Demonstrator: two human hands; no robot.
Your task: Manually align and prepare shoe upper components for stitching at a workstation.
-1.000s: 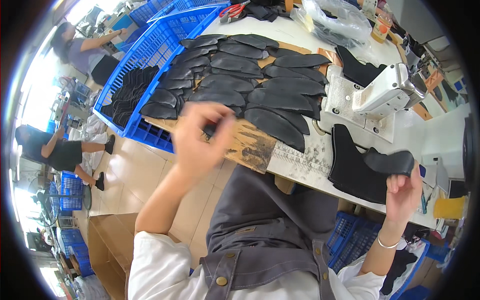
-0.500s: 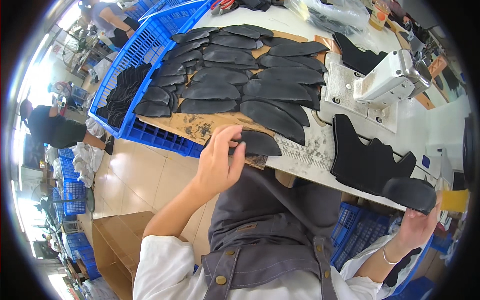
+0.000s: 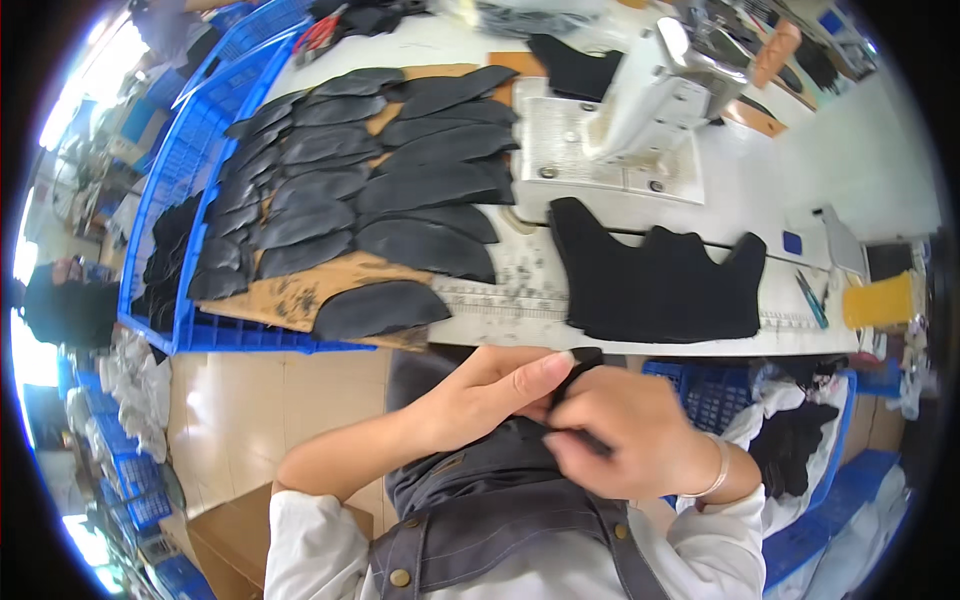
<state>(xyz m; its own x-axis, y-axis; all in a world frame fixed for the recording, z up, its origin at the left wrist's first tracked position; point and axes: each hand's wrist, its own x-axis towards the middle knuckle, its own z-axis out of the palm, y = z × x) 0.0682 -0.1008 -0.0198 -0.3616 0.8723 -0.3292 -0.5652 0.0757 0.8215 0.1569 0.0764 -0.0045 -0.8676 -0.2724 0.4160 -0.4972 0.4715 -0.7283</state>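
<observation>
Over my lap, just off the table's front edge, my hands meet on a dark curved piece (image 3: pixel 584 364), mostly hidden by the fingers. My left hand (image 3: pixel 492 393) presses it with the thumb on top. My right hand (image 3: pixel 632 428) is closed around its other side, slightly blurred. A single black curved pad (image 3: pixel 382 308) lies at the table edge in front of my left hand. Beyond it, several rows of similar black pads (image 3: pixel 310 205) overlap on cardboard. To the right, black notched fabric pieces (image 3: pixel 655 275) lie on the table, apparently stacked.
A white sewing machine (image 3: pixel 645 95) stands behind the fabric pieces. Small snips (image 3: pixel 812 298) lie at the table's right, near a yellow block (image 3: pixel 878 302). On the left stands a blue crate (image 3: pixel 160 215) holding black pieces. A cardboard box (image 3: pixel 235 535) sits on the floor below left.
My right hand has come in from the far right with the dark curved piece. My left hand has left the pad at the table edge and joined it. The view has turned rightward.
</observation>
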